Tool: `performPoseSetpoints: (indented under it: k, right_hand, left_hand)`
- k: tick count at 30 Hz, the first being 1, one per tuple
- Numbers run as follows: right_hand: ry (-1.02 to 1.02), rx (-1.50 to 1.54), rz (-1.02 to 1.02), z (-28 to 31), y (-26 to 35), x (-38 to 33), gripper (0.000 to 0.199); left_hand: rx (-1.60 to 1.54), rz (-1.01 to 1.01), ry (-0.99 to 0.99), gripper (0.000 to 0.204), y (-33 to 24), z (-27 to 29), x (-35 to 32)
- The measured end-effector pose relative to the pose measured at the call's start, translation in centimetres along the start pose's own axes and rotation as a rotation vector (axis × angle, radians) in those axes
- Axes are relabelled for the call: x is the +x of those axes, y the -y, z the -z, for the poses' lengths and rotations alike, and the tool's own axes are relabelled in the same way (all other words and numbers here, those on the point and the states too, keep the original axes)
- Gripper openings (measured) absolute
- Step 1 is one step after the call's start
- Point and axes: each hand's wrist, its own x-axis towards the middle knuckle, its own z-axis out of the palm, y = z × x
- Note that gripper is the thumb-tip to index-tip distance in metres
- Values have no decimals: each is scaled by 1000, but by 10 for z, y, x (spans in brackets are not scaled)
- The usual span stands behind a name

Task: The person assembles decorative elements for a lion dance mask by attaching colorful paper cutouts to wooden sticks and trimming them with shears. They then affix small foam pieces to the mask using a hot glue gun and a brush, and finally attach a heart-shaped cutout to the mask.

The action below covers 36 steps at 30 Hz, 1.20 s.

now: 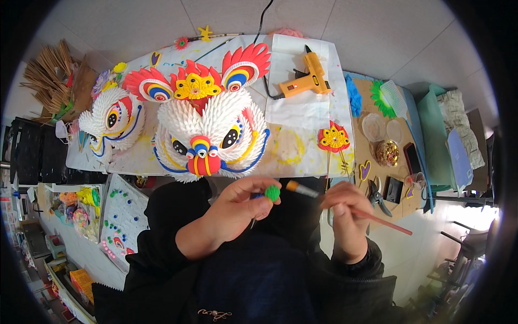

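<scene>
"What was nearest?"

"The left hand [232, 204], pinching a knobbly green ball [273, 193] between thumb and fingertips. The ball appeared just this side of the near edge of the desk [310, 168]. Something blue showed beside it, mostly hidden by the fingers."

"And the other hand?"

"The right hand [348, 213] had thumb and fingers closed around a brush [308, 190]: slim reddish handle slanting down to the right, silvery metal collar, tan bristles. The bristles pointed towards the ball, with a gap between."

"What lay beyond?"

"A big white head [210, 127], right at the desk's near edge. Pointed, petal-like scales overlapped all over it, and smooth blue and yellow strips curved along its cheeks. It had black eyes, a rounded red mouth and feathery-edged red ears. A second white head [128, 132] sat to its left, scaled the same way."

"To the right?"

"A red and yellow flower [333, 138] on thin sticks."

"And farthest?"

"An orange glue gun [307, 76] with a black cord, lying on a pale sheet [291, 113], then a yellow star [205, 33] at the far edge."
</scene>
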Motion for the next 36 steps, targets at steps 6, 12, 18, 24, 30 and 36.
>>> performPoseSetpoints:
  k: [6, 12, 18, 24, 30, 36]
  right_hand:
    - [114, 92, 97, -4, 0, -8, 9]
    - [268, -14, 229, -15, -3, -7, 15]
    - [268, -111, 355, -25, -8, -5, 19]
    - [247, -173, 368, -19, -7, -4, 18]
    - [313, -139, 346, -24, -8, -4, 17]
    - [232, -120, 328, -22, -7, -5, 17]
  left_hand:
    - [-31, -7, -169, 26, 1, -13, 3]
    - [-13, -123, -231, 29, 0, -23, 8]
    - [-65, -155, -239, 31, -2, -28, 10]
    - [-89, -210, -284, 29, -3, -25, 12]
    - [-112, -193, -262, 28, -4, -28, 10]
    - [-111, -209, -259, 28, -3, -29, 10]
